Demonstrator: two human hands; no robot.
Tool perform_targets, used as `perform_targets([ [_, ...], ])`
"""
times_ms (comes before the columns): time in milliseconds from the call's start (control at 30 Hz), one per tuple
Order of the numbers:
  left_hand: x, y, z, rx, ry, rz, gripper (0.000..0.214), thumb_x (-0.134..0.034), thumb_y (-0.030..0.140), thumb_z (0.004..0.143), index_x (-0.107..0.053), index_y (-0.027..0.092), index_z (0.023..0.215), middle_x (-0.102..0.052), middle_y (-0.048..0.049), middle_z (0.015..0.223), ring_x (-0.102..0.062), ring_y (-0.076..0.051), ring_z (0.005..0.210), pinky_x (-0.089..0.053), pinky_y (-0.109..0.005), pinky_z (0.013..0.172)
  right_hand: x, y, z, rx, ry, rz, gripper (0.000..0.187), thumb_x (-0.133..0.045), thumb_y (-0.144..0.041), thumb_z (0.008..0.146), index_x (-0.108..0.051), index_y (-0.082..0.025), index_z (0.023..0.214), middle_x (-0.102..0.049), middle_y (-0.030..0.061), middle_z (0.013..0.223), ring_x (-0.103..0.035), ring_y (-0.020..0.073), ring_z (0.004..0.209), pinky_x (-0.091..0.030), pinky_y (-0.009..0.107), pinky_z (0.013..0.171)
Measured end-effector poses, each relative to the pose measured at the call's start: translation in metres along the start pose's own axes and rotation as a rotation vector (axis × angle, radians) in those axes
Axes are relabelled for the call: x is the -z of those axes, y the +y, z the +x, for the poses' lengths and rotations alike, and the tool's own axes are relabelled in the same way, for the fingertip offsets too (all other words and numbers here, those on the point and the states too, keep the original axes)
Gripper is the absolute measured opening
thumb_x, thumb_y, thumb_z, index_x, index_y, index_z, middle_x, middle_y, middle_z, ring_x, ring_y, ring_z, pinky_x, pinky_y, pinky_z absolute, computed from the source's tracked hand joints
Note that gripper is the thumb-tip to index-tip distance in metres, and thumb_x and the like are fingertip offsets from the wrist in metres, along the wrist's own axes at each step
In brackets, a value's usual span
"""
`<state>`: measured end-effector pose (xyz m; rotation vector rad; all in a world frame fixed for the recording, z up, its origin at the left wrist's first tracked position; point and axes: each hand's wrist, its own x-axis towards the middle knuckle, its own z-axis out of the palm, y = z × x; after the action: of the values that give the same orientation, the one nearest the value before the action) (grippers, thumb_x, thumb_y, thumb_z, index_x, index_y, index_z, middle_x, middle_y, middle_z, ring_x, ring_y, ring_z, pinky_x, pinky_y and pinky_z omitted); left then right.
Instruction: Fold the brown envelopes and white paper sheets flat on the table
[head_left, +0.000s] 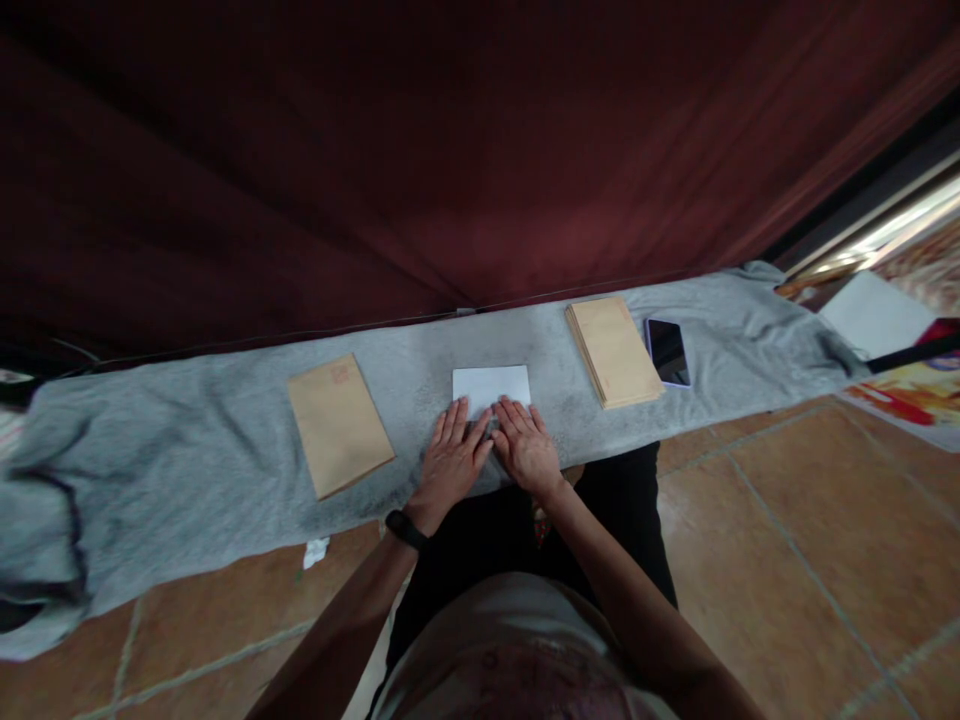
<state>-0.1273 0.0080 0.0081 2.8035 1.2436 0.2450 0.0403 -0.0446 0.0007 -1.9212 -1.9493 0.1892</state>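
Observation:
A small white sheet of paper (491,383) lies on the grey cloth in front of me; whether it is folded I cannot tell. My left hand (454,450) rests flat on its lower left part, fingers stretched out. Beside it, my right hand (527,445) lies flat over the lower right part, and the thumbs nearly meet. Both hands hide the paper's near edge. To the left sits a brown paper envelope (339,425) with a faint red print in one corner. A stack of brown envelopes (616,352) is on the right.
A phone (667,352) with a dark screen lies just right of the stack. Grey cloth (202,450) covers the long, narrow surface. Behind it hangs a dark red curtain (465,150). A white scrap (316,552) is on the tiled floor (757,570).

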Motion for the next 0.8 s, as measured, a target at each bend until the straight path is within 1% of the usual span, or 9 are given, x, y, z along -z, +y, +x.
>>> perform_targets([
  [67, 0.000, 0.000, -0.002, 0.003, 0.002, 0.002, 0.056, -0.043, 0.039, 0.104, -0.037, 0.025, 0.157, -0.020, -0.0127, 0.168, -0.020, -0.031, 0.155, -0.026, -0.052, 0.124, 0.001, 0.004, -0.003, -0.022, 0.003, -0.017, 0.053, -0.034, -0.041, 0.108, -0.042, -0.015, 0.154, -0.042, 0.0096, 0.160, -0.039, 0.0257, 0.148, -0.024, 0.048, 0.125],
  [133, 0.000, 0.000, -0.004, 0.024, 0.007, 0.007, 0.056, -0.043, 0.039, 0.104, -0.036, 0.024, 0.158, -0.020, -0.0127, 0.168, -0.020, -0.031, 0.155, -0.026, -0.051, 0.124, 0.002, 0.007, -0.005, -0.035, 0.006, -0.035, 0.055, -0.034, -0.042, 0.108, -0.041, -0.014, 0.155, -0.041, 0.0100, 0.160, -0.039, 0.0262, 0.148, -0.023, 0.048, 0.125],
  [333, -0.006, -0.001, -0.010, 0.101, 0.033, 0.016, 0.060, -0.040, 0.042, 0.104, -0.034, 0.016, 0.159, -0.023, -0.0147, 0.166, -0.023, -0.030, 0.154, -0.025, -0.050, 0.125, 0.003, 0.017, -0.012, -0.062, 0.028, -0.084, 0.056, -0.033, -0.041, 0.108, -0.037, -0.013, 0.157, -0.038, 0.0106, 0.161, -0.038, 0.0285, 0.148, -0.023, 0.050, 0.124],
  [467, -0.009, -0.003, -0.014, 0.143, 0.044, 0.013, 0.065, -0.038, 0.045, 0.104, -0.030, 0.010, 0.159, -0.028, -0.0163, 0.164, -0.023, -0.029, 0.155, -0.024, -0.050, 0.125, 0.003, 0.022, -0.016, -0.076, 0.049, -0.098, 0.056, -0.035, -0.041, 0.108, -0.036, -0.015, 0.157, -0.038, 0.0112, 0.161, -0.038, 0.0294, 0.148, -0.024, 0.050, 0.123],
  [567, -0.009, -0.004, -0.016, 0.168, 0.046, 0.011, 0.067, -0.036, 0.045, 0.104, -0.030, 0.006, 0.158, -0.030, -0.0177, 0.163, -0.023, -0.029, 0.154, -0.024, -0.050, 0.125, 0.003, 0.025, -0.019, -0.085, 0.064, -0.104, 0.057, -0.036, -0.041, 0.108, -0.036, -0.013, 0.157, -0.039, 0.0124, 0.161, -0.038, 0.0300, 0.149, -0.023, 0.051, 0.123],
  [700, -0.007, -0.006, -0.016, 0.189, 0.057, 0.005, 0.066, -0.034, 0.044, 0.104, -0.032, 0.004, 0.157, -0.032, -0.0194, 0.163, -0.023, -0.030, 0.154, -0.024, -0.052, 0.125, 0.004, 0.028, -0.022, -0.102, 0.069, -0.106, 0.057, -0.036, -0.041, 0.107, -0.036, -0.012, 0.157, -0.039, 0.0134, 0.161, -0.037, 0.0305, 0.149, -0.023, 0.051, 0.124],
  [800, -0.005, -0.005, -0.012, 0.208, 0.079, -0.011, 0.064, -0.031, 0.040, 0.105, -0.031, 0.003, 0.156, -0.031, -0.0201, 0.163, -0.023, -0.030, 0.155, -0.025, -0.053, 0.125, 0.007, 0.027, -0.020, -0.116, 0.075, -0.091, 0.057, -0.035, -0.040, 0.108, -0.033, -0.013, 0.158, -0.037, 0.0133, 0.162, -0.034, 0.0296, 0.151, -0.024, 0.051, 0.124],
])
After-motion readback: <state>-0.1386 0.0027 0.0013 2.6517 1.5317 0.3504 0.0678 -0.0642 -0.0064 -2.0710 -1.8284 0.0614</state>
